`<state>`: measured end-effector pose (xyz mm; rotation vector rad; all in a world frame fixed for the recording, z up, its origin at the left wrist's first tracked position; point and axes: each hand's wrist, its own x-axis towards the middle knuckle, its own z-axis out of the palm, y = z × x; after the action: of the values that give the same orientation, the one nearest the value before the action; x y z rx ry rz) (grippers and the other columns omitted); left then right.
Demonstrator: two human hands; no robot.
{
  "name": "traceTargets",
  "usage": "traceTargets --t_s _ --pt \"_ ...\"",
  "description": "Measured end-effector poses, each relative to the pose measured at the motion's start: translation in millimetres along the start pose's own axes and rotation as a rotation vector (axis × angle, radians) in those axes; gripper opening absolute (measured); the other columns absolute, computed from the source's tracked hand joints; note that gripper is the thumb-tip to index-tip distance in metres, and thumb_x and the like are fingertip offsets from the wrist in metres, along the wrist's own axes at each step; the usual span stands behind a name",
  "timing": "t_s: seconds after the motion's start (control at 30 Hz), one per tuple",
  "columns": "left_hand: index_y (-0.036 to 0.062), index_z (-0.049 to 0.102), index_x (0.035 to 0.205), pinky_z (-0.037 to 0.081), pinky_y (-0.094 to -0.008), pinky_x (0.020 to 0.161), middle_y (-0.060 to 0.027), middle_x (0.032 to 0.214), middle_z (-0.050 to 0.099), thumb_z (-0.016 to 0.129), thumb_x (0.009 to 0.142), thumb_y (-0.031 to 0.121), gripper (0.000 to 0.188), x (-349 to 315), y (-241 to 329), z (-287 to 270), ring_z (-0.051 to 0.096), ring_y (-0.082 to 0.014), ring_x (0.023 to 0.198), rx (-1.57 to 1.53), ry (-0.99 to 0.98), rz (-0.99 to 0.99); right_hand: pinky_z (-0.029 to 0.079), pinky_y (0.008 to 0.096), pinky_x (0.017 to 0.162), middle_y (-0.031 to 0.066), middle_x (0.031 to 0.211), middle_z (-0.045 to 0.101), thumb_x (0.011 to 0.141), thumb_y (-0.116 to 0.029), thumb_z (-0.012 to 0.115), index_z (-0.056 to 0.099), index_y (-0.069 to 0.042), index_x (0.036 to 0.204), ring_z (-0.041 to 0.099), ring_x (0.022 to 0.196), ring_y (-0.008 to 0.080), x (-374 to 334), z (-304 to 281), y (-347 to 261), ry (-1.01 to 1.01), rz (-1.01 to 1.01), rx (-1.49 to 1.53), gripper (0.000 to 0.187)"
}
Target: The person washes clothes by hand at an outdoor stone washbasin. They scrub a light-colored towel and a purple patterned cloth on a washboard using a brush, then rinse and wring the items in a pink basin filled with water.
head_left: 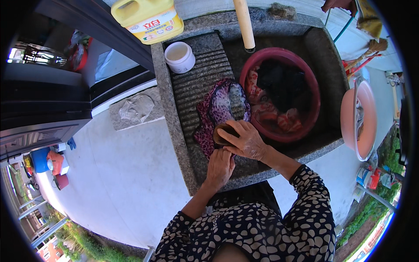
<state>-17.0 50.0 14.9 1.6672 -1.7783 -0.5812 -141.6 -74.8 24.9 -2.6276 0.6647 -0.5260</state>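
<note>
A wet purple, leopard-patterned garment (219,99) lies spread over the ridged stone washboard (198,83). My right hand (247,140) is closed around a brown scrubbing brush (221,135), which rests on the cloth; its bristles are hidden underneath. Just below it, my left hand (219,168) has its fingers curled together on the garment's near edge. Right beside the washboard, a dark red basin (316,94) holds soaking laundry, black and red-and-white, in water.
On the sink's left rim side stands a white tub (180,59). Behind it is a yellow detergent jug (152,24). A pale pipe (244,26) comes down over the stone sink (172,118). A pink basin (369,118) is at the right, beyond the sink's edge.
</note>
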Motion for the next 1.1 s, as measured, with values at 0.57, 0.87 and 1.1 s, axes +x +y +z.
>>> traceTargets --t_s 0.57,0.87,1.1 --pt "0.0042 0.062 0.101 0.048 -0.0381 0.076 -0.0119 0.094 0.056 0.065 0.074 -0.010 0.030 -11.5 -2.8 0.0 0.057 -0.0283 0.088 -0.074 -0.026 0.006 0.052 0.0379 0.074 0.0050 0.112 0.054 0.068 -0.031 0.077 0.068 -0.020 0.106 0.057 0.090 0.0247 22.4 12.5 28.6 -0.049 -0.075 0.008 0.041" --pt "0.0031 0.062 0.098 0.047 -0.0383 0.079 -0.0114 0.100 0.061 0.063 0.078 -0.005 0.022 -4.3 3.0 -3.4 0.059 -0.0282 0.099 -0.010 0.058 0.047 0.052 0.0424 0.079 0.0057 0.115 0.057 0.070 -0.032 0.076 0.069 -0.019 0.108 0.059 0.095 0.0284 67.1 23.1 82.2 0.119 0.101 0.044 0.040" --pt "0.0074 0.062 0.099 0.046 -0.0369 0.089 -0.0093 0.120 0.064 0.060 0.085 0.006 0.014 -10.3 3.7 0.9 0.058 -0.0264 0.115 0.100 -0.028 -0.019 0.052 0.0404 0.078 0.0088 0.116 0.056 0.068 -0.030 0.078 0.069 -0.015 0.106 0.057 0.090 0.0308 16.7 19.7 35.4 0.001 -0.087 0.041 0.041"
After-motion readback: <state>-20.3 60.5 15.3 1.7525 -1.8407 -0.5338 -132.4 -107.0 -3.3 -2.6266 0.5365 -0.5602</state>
